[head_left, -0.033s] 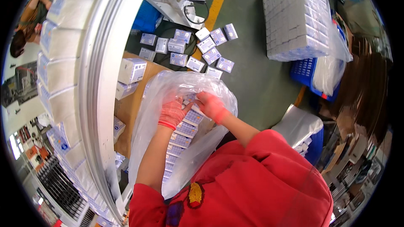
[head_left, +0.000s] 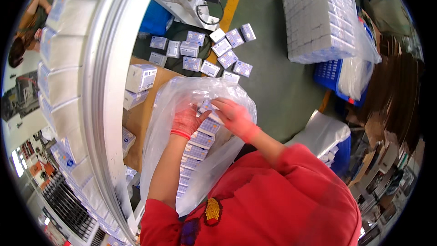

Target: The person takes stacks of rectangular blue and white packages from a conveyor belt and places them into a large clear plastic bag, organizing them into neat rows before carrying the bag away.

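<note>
Now both my red-gloved hands, left hand [head_left: 185,121] and right hand [head_left: 234,117], pinch one small blue-and-white carton [head_left: 207,107] inside the clear plastic bag [head_left: 170,109]; its stacked cartons [head_left: 196,145] stay contained.

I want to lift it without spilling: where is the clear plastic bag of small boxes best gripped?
Probably at the open upper rim of the clear plastic bag, from above on both sides, where the left hand and right hand are; the stacked small boxes weigh down its lower part.

Both gloved hands, left [head_left: 186,120] and right [head_left: 234,117], fingers curled, close together
</note>
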A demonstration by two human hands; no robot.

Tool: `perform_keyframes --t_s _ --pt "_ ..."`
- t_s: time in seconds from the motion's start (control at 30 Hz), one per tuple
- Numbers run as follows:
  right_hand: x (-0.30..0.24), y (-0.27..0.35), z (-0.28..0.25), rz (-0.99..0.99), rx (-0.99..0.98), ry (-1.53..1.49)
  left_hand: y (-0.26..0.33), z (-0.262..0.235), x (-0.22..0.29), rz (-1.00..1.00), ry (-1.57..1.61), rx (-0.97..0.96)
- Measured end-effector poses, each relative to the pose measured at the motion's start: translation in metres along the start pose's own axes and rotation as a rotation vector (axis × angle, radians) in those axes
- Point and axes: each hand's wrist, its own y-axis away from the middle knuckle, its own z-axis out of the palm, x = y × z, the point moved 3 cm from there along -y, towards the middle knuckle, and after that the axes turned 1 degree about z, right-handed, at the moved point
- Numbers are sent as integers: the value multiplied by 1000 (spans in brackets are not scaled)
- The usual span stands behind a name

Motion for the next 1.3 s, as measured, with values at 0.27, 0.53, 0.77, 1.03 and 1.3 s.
perform_keyframes --t_s 0.27,0.53,0.77,1.03,1.3 --pt "106 -48 31 361 -113 -68 -20 14 10 9 -190 -181" --pt "41 -5 35 264 -220 -218 10 40 24 50 -6 -347" --pt "-26 49 22 -365 -462 -1004 -2 1 28 108 -71 -22" --pt "-58 52 12 -437 -712 -1198 -10 19 25 65 -161 41" --pt "-52 55 -5 -491 -564 -1053 38 34 57 -35 61 152"
